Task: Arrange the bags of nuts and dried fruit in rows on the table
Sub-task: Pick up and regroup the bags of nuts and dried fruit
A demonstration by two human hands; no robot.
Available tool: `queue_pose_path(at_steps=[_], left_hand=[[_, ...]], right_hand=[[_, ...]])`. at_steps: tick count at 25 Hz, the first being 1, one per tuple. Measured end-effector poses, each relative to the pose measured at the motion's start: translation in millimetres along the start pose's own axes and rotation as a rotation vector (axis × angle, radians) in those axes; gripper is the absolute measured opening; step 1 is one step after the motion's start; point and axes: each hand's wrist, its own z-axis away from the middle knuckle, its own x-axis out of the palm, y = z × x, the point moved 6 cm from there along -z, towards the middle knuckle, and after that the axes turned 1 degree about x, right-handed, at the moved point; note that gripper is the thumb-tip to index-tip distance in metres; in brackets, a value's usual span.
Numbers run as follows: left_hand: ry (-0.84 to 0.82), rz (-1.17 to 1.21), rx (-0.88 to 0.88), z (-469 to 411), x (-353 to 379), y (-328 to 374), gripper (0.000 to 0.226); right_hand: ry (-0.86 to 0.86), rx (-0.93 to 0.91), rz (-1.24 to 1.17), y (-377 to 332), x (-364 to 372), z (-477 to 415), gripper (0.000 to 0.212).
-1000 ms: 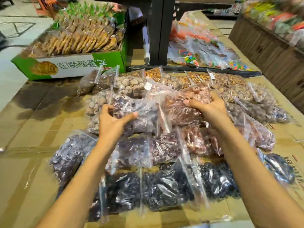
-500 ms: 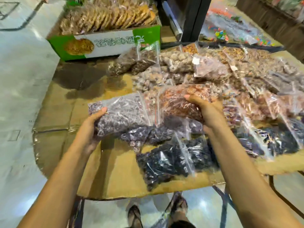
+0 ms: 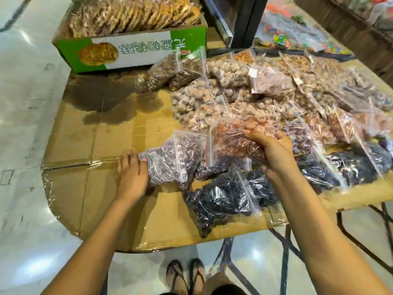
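Several clear zip bags of nuts and dried fruit lie overlapping on the cardboard-covered table [image 3: 89, 201]. My left hand [image 3: 131, 173] grips the left end of a bag of purple-grey dried fruit [image 3: 170, 160] that rests on the cardboard. Just right of it, my right hand [image 3: 270, 150] grips a bag of reddish-orange dried fruit [image 3: 236, 137] from its right side. A bag of black dried fruit [image 3: 221, 199] lies nearest the front edge. Bags of pale round nuts [image 3: 191, 96] sit further back.
A green and white box [image 3: 131, 52] packed with biscuit packs stands at the table's back left. A dark post [image 3: 240, 20] rises behind the bags. Candy bags [image 3: 285, 35] lie at the back right. My sandalled feet [image 3: 185, 275] and the table's metal legs [image 3: 285, 248] show below.
Both hands carried their bags leftward and down from the pile. The purple-grey bag now rests on the cardboard, and the view has swung left and downward.
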Motion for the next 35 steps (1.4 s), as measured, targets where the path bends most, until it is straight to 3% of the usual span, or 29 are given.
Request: queue_pose_path(at_steps=[3,5,7,8,12,14,17,23,26,30,35], left_hand=[[0.152,0.122,0.035,3.4,-7.2,20.1,0.069],[0.192,0.192,0.153,16.5,-9.9,67.4,0.07],[0.138,0.283,0.336,35.7,1.3,127.1,0.068],[0.104,0.305,0.419,47.6,10.1,159.2,0.067],[-0.022,0.336,0.562,86.1,63.8,259.6,0.065],[-0.07,0.336,0.591,101.2,103.9,303.3,0.065],[-0.107,0.336,0.588,124.8,169.3,373.2,0.064],[-0.285,0.318,0.677,188.9,292.2,512.2,0.069],[-0.298,0.183,0.767,201.2,335.5,555.4,0.073],[-0.092,-0.187,0.919,170.4,382.2,599.4,0.074],[-0.042,-0.294,0.813,114.4,430.4,640.5,0.078]], right_hand=[[0.035,-0.004,0.013,-0.6,-22.7,3.2,0.096],[0.054,-0.032,-0.014,-4.8,-47.3,3.0,0.094],[0.067,0.001,-0.043,-9.0,-75.3,3.8,0.125],[0.082,-0.008,-0.072,-13.1,-93.7,3.8,0.129],[0.13,-0.031,-0.14,-35.2,-177.6,6.1,0.124],[0.166,-0.084,-0.143,-48.9,-239.0,3.5,0.111],[0.254,-0.113,-0.154,-66.7,-337.5,-3.2,0.122],[0.313,-0.164,-0.227,-88.2,-510.4,-17.7,0.105],[0.307,-0.138,-0.243,-93.8,-561.4,-37.8,0.102],[0.322,-0.107,-0.257,-103.9,-607.3,-107.0,0.092],[0.26,-0.027,-0.168,-129.9,-626.8,-219.6,0.095]])
